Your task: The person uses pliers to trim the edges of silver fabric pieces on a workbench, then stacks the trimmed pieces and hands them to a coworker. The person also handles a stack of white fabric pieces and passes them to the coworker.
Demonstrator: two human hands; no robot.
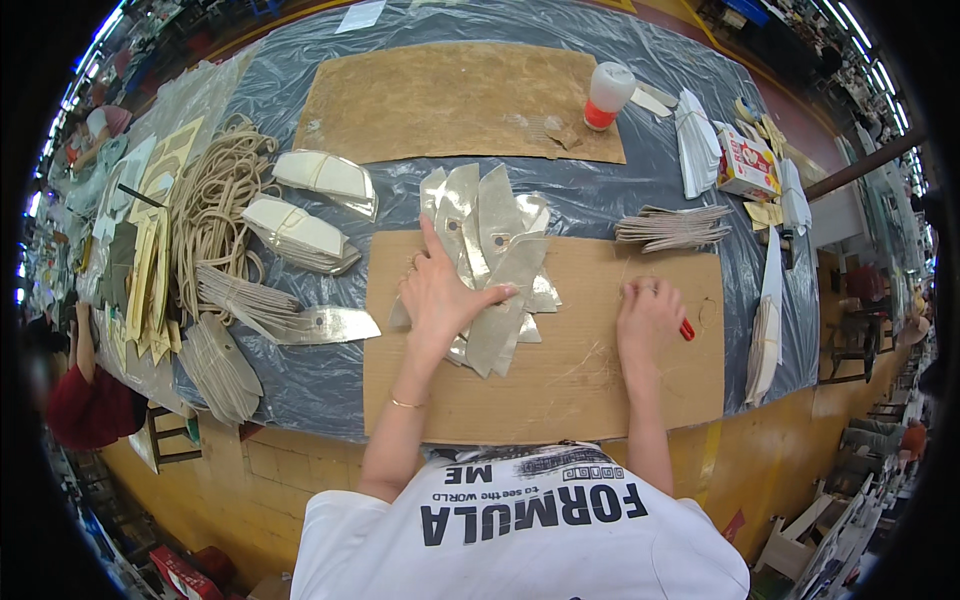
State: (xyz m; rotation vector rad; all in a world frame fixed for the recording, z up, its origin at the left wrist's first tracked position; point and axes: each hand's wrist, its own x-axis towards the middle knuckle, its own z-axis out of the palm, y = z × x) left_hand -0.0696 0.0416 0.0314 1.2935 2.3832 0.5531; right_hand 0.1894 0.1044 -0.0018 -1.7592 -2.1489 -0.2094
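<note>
My left hand (438, 290) lies over a fanned pile of shiny pale-gold cut pieces (462, 225), thumb and index finger spread wide. Its thumb touches a matte grey-beige piece (508, 305) on top. Dark round spots show on two of the pieces. To the right, my right hand (650, 305) is closed low over the brown cardboard sheet (560, 410), fingertips pressed together. What they pinch is too small to make out. A small red object (687, 329) pokes out beside that hand; whether the hand grips it cannot be told. Loose threads lie on the cardboard.
Bundled pieces (300, 230) and a heap of beige cord (225, 190) lie left. A grey stack (675, 228) sits right, near a red-and-yellow box (746, 165). A bottle with red contents (608, 95) stands on the far board (440, 100). Another person (90, 405) is at far left.
</note>
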